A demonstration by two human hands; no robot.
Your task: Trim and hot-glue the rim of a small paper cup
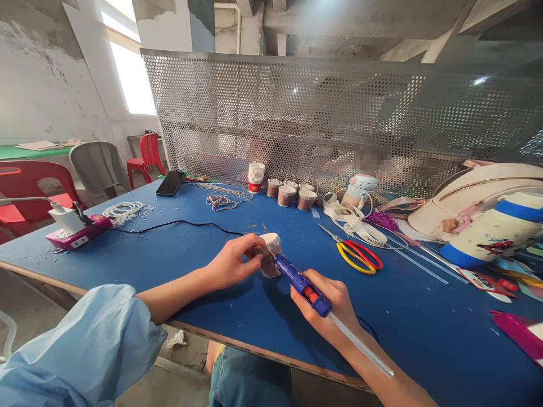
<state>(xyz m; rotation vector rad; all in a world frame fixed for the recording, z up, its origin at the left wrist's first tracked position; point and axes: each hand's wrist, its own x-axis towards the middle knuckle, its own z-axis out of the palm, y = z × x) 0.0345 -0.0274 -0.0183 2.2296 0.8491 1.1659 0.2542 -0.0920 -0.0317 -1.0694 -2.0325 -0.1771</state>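
Observation:
My left hand [233,261] is closed around a small paper cup [270,252] lying on its side, its white bottom facing up, over the blue table [178,265]. My right hand [328,308] grips a blue glue gun [299,281] with a clear glue stick [360,347] poking out of its back. The gun's nozzle touches the cup's side. A black cord [178,224] runs left across the table toward a pink power strip [78,233].
Red-and-yellow scissors [358,254] lie right of the hands. Several decorated cups [292,195], a stack of paper cups [255,176], a phone [170,183], ribbon [352,223], a white bag [475,195] and a bottle [492,229] sit further back. A perforated metal screen [322,113] bounds the far edge.

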